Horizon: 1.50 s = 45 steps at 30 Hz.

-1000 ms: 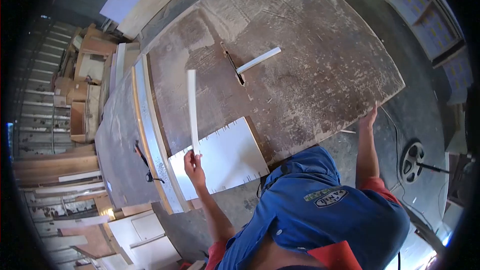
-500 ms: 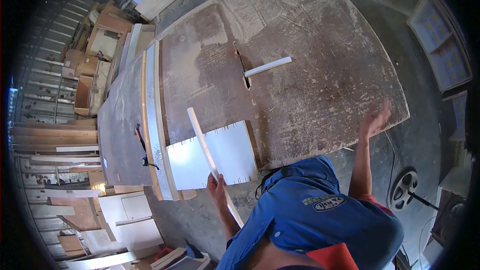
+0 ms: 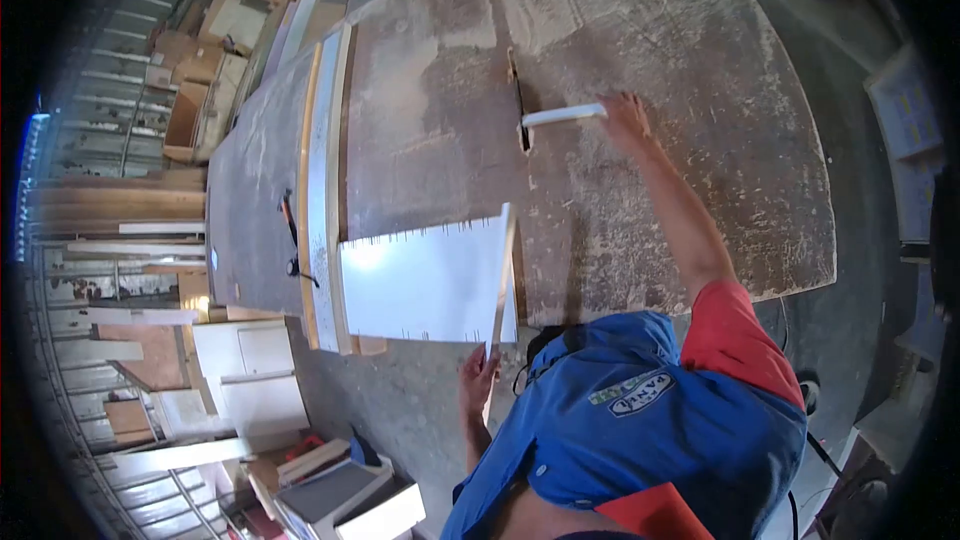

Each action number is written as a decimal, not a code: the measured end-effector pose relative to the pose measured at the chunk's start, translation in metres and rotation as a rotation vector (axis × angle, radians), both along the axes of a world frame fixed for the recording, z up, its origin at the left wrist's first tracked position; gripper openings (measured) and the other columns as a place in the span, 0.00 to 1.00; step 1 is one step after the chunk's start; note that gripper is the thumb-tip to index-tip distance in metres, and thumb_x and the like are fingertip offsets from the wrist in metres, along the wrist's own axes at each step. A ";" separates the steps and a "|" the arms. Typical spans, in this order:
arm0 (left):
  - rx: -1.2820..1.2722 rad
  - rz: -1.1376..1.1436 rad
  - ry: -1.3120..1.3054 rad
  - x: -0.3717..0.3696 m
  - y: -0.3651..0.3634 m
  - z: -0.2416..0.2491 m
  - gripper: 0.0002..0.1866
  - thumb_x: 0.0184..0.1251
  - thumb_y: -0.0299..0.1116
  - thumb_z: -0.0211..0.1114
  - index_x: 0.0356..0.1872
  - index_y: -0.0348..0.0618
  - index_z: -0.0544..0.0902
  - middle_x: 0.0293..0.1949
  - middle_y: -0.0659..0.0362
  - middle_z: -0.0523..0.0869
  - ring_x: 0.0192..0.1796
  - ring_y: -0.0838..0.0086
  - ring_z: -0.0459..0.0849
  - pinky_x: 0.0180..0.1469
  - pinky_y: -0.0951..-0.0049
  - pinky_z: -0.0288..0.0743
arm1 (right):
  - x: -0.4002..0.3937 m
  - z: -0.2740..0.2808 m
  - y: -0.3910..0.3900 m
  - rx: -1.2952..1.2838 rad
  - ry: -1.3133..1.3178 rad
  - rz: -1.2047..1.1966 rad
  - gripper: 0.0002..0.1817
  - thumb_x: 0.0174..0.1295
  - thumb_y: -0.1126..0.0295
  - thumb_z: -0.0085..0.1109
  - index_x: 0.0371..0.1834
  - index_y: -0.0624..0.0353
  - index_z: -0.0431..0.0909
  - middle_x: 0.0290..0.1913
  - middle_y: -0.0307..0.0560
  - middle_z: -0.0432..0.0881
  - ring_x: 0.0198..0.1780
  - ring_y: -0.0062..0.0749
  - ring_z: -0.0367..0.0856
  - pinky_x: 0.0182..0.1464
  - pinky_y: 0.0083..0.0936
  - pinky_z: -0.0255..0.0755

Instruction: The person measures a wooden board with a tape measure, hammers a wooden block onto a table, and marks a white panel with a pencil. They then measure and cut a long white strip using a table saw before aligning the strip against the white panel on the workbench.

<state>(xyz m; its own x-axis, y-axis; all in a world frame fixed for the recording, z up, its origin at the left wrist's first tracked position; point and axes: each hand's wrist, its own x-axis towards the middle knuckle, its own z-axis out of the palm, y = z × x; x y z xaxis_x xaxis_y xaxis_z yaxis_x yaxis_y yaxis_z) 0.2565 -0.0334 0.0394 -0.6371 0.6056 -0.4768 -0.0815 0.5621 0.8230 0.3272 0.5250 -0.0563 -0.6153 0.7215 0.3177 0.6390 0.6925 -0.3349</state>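
My left hand (image 3: 478, 380) is closed around the lower part of a long, narrow pale strip (image 3: 503, 270), near the table's front edge. The strip lies slanted over the right end of a white panel (image 3: 425, 280), which has small dark marks along its edges. Out over the table, my right hand (image 3: 626, 122) has its fingers closed at the right end of a short white strip (image 3: 565, 115). The other end of that short piece reaches the dark slot (image 3: 520, 105) in the brown tabletop (image 3: 650, 210).
A long straight rail (image 3: 322, 170) crosses the table left of the panel. Beyond it lies a dark tool with an orange part (image 3: 290, 230). Board offcuts (image 3: 120, 195) are stacked at the left, and a box of pieces (image 3: 335, 485) stands on the floor below.
My right hand has gone from the table's right edge to the short strip, which has turned slightly. My left hand has brought the long strip rightward across the panel. The view has shifted.
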 end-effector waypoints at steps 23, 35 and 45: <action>-0.117 -0.089 -0.346 0.008 0.031 -0.018 0.19 0.74 0.45 0.57 0.47 0.38 0.85 0.17 0.69 0.72 0.20 0.86 0.66 0.22 0.80 0.57 | 0.169 0.039 -0.217 -0.272 -0.045 0.356 0.26 0.65 0.75 0.53 0.67 0.43 0.70 0.40 0.52 0.81 0.27 0.42 0.82 0.21 0.33 0.77; -0.101 0.014 -0.350 0.014 0.025 -0.020 0.17 0.69 0.45 0.63 0.38 0.39 0.83 0.20 0.65 0.76 0.22 0.81 0.73 0.25 0.77 0.66 | 0.139 0.075 -0.248 -0.432 0.166 0.311 0.30 0.65 0.72 0.53 0.72 0.43 0.64 0.45 0.56 0.82 0.39 0.55 0.83 0.36 0.44 0.79; 0.056 0.090 -0.118 0.011 -0.001 0.007 0.18 0.65 0.47 0.67 0.40 0.41 0.82 0.24 0.63 0.79 0.27 0.79 0.76 0.28 0.73 0.70 | 0.067 0.088 -0.272 -0.481 0.069 0.527 0.32 0.68 0.70 0.50 0.76 0.54 0.53 0.64 0.69 0.71 0.61 0.64 0.73 0.57 0.47 0.70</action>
<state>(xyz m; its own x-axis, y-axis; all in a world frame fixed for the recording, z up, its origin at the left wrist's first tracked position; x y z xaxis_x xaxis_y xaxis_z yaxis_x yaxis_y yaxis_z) 0.2674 -0.0346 0.0460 -0.6314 0.5766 -0.5186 -0.2278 0.5014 0.8347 0.3941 0.2534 0.0321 -0.9103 0.4041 0.0897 0.2268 0.6681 -0.7086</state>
